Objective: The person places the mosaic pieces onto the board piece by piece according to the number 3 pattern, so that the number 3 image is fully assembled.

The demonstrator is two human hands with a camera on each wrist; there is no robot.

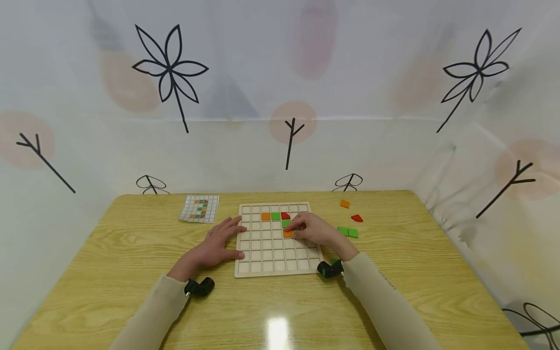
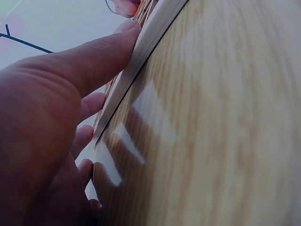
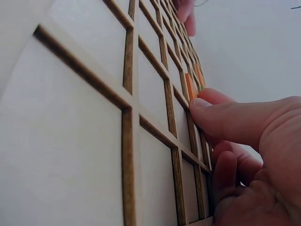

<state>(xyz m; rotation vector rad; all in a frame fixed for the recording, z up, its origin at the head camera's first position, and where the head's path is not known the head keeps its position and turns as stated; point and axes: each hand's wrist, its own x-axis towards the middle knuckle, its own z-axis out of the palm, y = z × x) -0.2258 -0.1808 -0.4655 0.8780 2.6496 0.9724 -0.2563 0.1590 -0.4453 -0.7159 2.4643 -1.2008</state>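
Observation:
A light wooden grid board (image 1: 268, 267) lies on the table. In its upper part sit an orange square tile (image 1: 266, 217), a green tile (image 1: 275, 216) and a red tile (image 1: 285, 215), with another green tile (image 1: 286, 223) below the red one. Under that, my right hand (image 1: 312, 229) pinches an orange square tile (image 1: 288, 234) at a cell; in the right wrist view the thumb touches this orange tile (image 3: 190, 87). My left hand (image 1: 215, 244) rests along the board's left edge, fingers spread and thumb against the rim, as the left wrist view also shows.
Right of the board lie an orange tile (image 1: 345, 203), a red piece (image 1: 357, 218) and two green tiles (image 1: 347, 232). Another green piece (image 1: 334, 261) shows partly behind the right wrist camera. A pattern card (image 1: 185, 214) lies at the back left of the yellowish wooden table (image 1: 245, 311).

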